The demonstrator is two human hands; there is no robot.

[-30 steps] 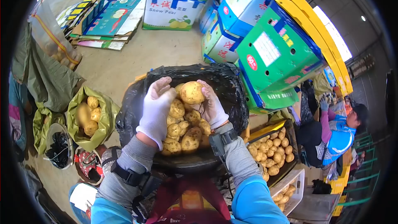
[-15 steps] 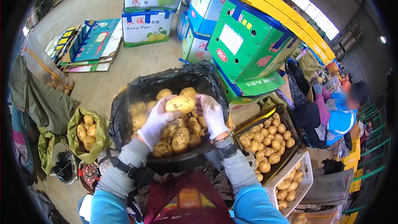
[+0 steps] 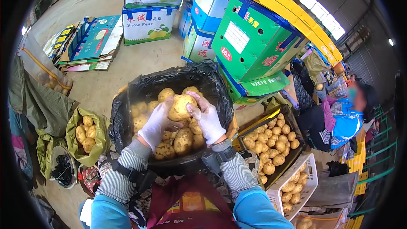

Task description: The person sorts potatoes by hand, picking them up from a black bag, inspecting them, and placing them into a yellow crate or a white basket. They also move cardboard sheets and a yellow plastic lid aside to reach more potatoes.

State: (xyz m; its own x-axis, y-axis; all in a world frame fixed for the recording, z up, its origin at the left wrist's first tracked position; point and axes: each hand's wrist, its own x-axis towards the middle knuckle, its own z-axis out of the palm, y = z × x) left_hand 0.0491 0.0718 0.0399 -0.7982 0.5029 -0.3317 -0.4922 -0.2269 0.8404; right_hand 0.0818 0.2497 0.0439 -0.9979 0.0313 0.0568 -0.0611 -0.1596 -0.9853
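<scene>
Both gloved hands are on one big potato (image 3: 181,107), held up just over the heap. Left hand (image 3: 159,125) is half closed, cupping the left side; right hand (image 3: 207,116) is curled too, thumb and fingertips against the right side, as far as I can tell. Main risk imo: it's a fat, smooth thing, so if either hand loosens it could roll out — not a long drop, but landing on the loose potatoes (image 3: 183,141) could bruise a few. The black liner (image 3: 169,75) is bunched around the rim, so a sleeve might snag it. Off to the right, a dark crate (image 3: 285,170) is piled high; a bumped elbow could topple some. Beyond that — stacked green cartons (image 3: 258,44) and a co-worker (image 3: 345,118).
</scene>
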